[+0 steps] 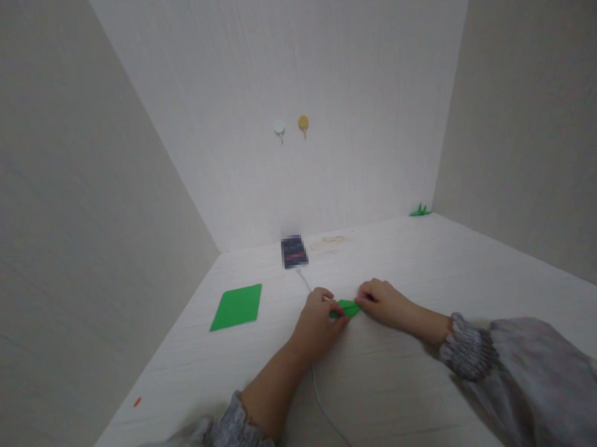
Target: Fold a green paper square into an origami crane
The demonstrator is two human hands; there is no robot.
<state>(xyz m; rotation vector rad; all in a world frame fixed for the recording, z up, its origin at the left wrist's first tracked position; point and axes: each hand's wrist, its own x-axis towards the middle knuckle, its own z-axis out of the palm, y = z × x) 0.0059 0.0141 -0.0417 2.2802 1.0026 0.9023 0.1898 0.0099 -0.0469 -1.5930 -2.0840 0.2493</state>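
One small folded green paper piece (349, 308), pinched both ends

Left hand (321, 321) has curled fingers gripping one side, right hand (383, 302) pinches the tip, over the white tabletop (407, 391). Flat green paper square (237, 307) off left, spiky green thing (420, 211) way back.

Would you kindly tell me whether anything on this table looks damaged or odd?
Yes: near the back of the white table, right of the dark device, a ragged tan patch breaks the surface, perhaps wear or a stain. An orange speck shows alone near the left edge.
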